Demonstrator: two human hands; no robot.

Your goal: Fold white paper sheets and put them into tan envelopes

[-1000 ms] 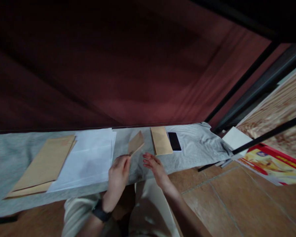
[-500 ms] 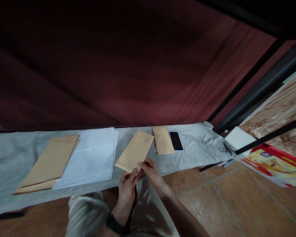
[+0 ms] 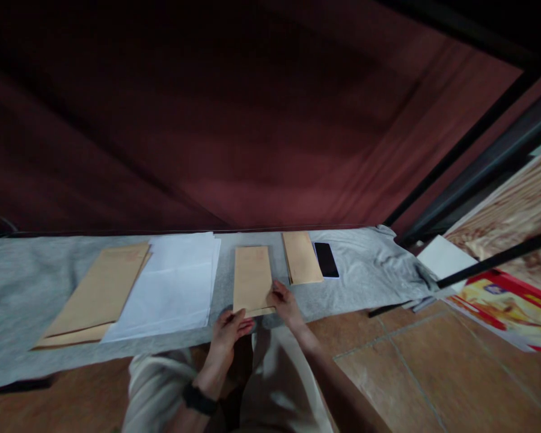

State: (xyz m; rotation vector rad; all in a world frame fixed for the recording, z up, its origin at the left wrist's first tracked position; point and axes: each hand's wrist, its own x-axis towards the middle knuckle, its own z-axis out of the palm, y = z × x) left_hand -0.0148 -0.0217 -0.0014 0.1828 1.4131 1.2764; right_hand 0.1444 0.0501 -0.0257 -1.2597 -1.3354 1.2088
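Note:
A small brown envelope (image 3: 251,279) lies flat on the grey cloth (image 3: 22,288) in front of me. My left hand (image 3: 229,330) rests at its near left corner with the fingers curled under the edge. My right hand (image 3: 284,302) presses on its near right corner with the fingers bent over the paper. A black wristband sits on my left wrist. To the left lies a stack of white paper (image 3: 171,286), and beyond that a stack of large brown envelopes (image 3: 99,291).
A second small brown envelope stack (image 3: 302,257) and a black phone (image 3: 327,260) lie to the right on the cloth. Red curtain hangs behind. Brown floor tiles, a white sheet (image 3: 444,257) and a red printed poster (image 3: 507,302) are at right, crossed by black bars.
The small envelope, held tilted in the air by my left hand a second ago, was taken in both hands and now lies flat and straight on the cloth.

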